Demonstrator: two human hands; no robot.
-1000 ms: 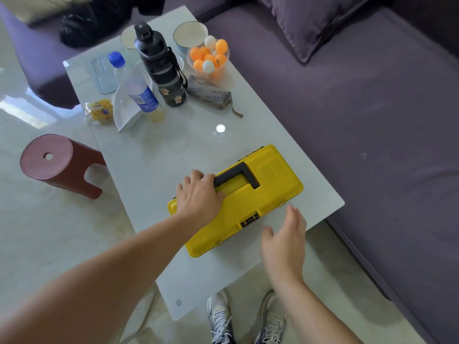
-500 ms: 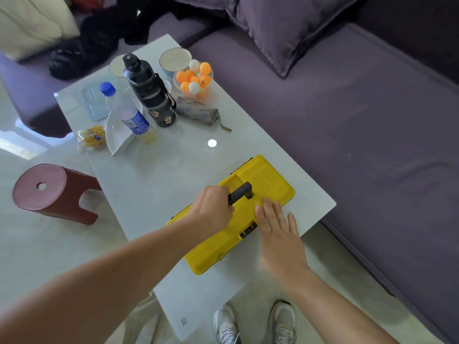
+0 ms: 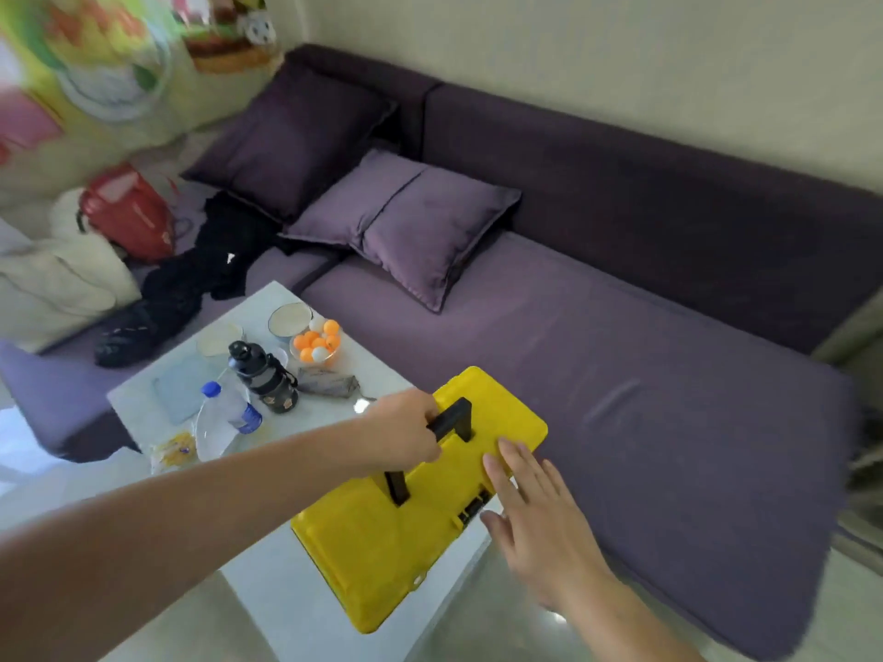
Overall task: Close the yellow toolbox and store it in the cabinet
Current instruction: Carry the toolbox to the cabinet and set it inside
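The yellow toolbox (image 3: 406, 532) has its lid down and hangs above the near end of the white table (image 3: 296, 609), tilted. Its black handle (image 3: 449, 420) stands raised. My left hand (image 3: 403, 434) is shut around that handle. My right hand (image 3: 535, 508) is flat with fingers spread, resting against the toolbox's right edge beside the black latch (image 3: 470, 508). No cabinet is in view.
The far half of the table carries a black bottle (image 3: 263, 377), a blue-capped water bottle (image 3: 229, 408), a bowl of orange and white balls (image 3: 317, 346) and a white bowl (image 3: 289, 320). A purple sofa (image 3: 621, 375) with cushions runs along the right. A red bag (image 3: 129, 215) lies at the left.
My left hand closed on the handle and raised the toolbox off the table. My right hand came against its right side. The view tilted up toward the sofa and wall.
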